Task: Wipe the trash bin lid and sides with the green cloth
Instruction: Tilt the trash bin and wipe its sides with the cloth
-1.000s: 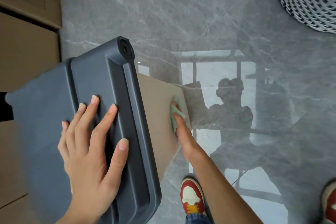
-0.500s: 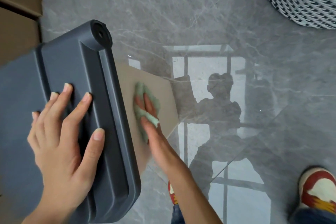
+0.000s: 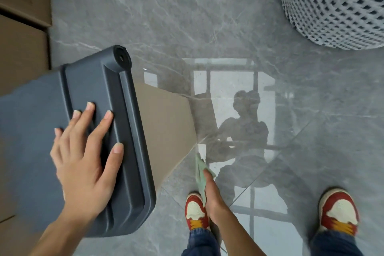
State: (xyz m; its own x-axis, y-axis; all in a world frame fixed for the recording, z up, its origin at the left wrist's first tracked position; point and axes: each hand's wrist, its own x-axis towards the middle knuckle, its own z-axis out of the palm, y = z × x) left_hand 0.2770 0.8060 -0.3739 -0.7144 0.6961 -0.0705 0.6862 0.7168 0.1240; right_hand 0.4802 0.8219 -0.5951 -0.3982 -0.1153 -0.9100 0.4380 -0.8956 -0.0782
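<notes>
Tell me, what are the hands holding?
The right hand holds the green cloth by its lower part. The left hand lies flat on the bin lid, gripping nothing.

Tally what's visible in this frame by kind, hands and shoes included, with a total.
Hands: 2, the left hand flat on the lid and the right hand holding the cloth
Trash bin: 1, with its dark grey lid
Green cloth: 1
Shoes: 2, one and another
Woven basket: 1
Total: 7
</notes>
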